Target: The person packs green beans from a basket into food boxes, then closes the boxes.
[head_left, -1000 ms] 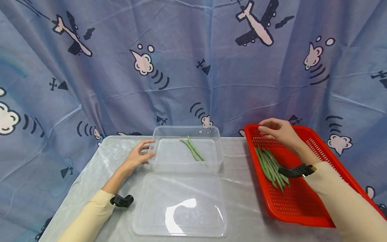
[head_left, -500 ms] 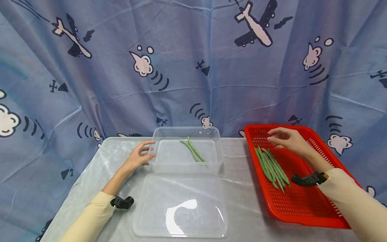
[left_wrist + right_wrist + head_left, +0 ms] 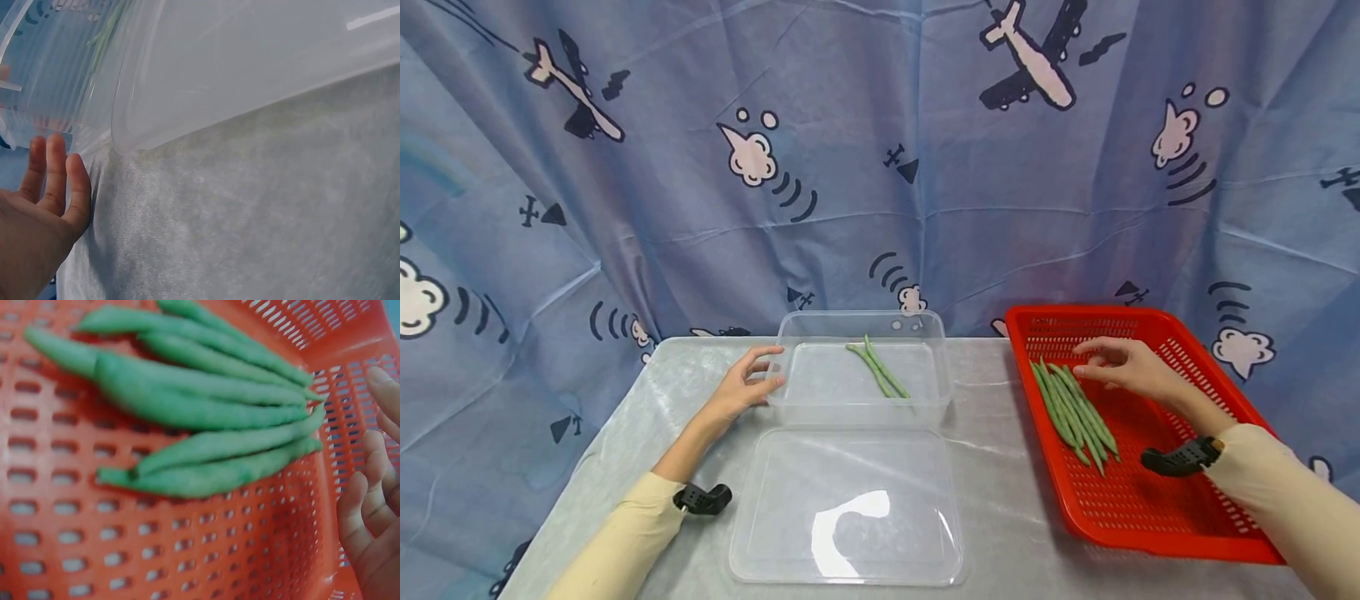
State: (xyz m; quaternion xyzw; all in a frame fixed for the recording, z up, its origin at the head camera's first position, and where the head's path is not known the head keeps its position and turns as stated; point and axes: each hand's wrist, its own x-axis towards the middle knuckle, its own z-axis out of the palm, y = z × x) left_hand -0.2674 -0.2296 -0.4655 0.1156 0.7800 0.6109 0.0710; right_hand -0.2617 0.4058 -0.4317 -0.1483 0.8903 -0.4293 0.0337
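Observation:
My left hand (image 3: 743, 385) touches the left wall of a clear plastic box (image 3: 820, 408), fingers spread along its side. Two green beans (image 3: 878, 371) lie crossed in that box. On the right, my right hand (image 3: 1127, 367) hovers inside a red perforated basket (image 3: 1150, 500), its fingers loosely bent around nothing. Just left of it, a bundle of green beans (image 3: 1071, 412) lies on the basket floor. The right wrist view shows the fingers (image 3: 353, 506) apart from these beans (image 3: 206, 394). In the left wrist view, fingertips (image 3: 56, 147) meet the box's side.
A clear plastic lid (image 3: 880, 492) lies flat in front of the box, with light glare on it. Both stand on a table with a pale grey cloth (image 3: 992, 467). Behind the table hangs a blue curtain (image 3: 850, 167) printed with planes and clouds.
My right hand has moved from above the basket's far left edge, down and to the right, to beside the bundled beans. My left hand stays at the box.

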